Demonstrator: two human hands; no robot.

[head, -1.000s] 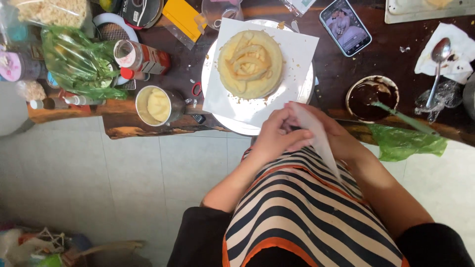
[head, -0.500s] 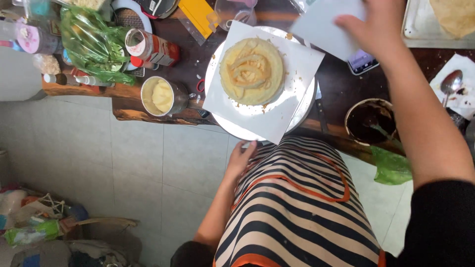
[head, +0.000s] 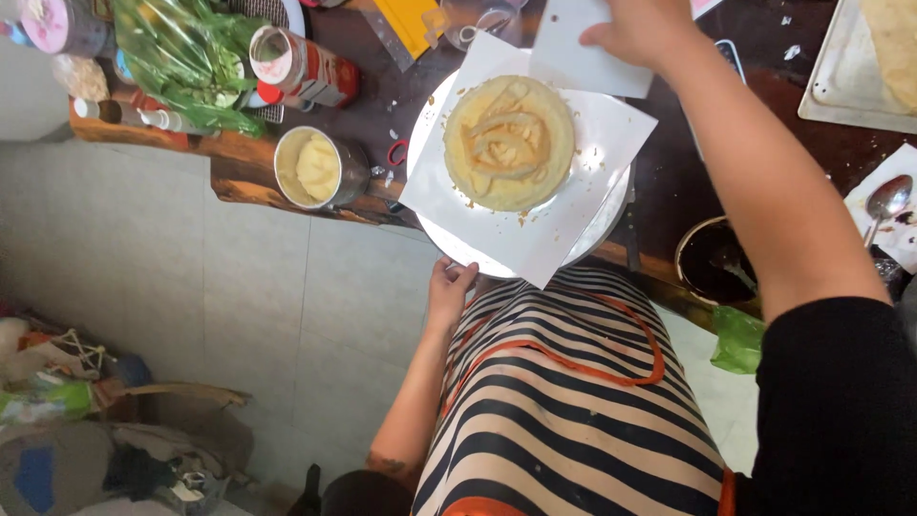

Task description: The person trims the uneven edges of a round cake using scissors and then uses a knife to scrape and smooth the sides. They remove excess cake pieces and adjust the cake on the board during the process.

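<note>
A round yellow cake (head: 509, 143) with cream swirled on top sits on a white paper sheet (head: 611, 134) over a white turntable (head: 449, 250). My right hand (head: 635, 33) reaches across the table and holds a flat white scraper (head: 573, 48) at the cake's far edge. My left hand (head: 449, 291) is low by my striped apron, its fingers curled against the turntable's near rim.
A metal cup of pale cream (head: 315, 167) stands left of the turntable. Behind it lie a green plastic bag (head: 181, 57) and a red can (head: 301, 62). To the right are a dark chocolate bowl (head: 712, 263), a spoon (head: 884, 201) and a tray (head: 841, 67). Tiled floor lies below.
A second ago both hands were together at my waist on a white thing. My right hand has since gone up past the cake with the white scraper; my left stays at the turntable's rim.
</note>
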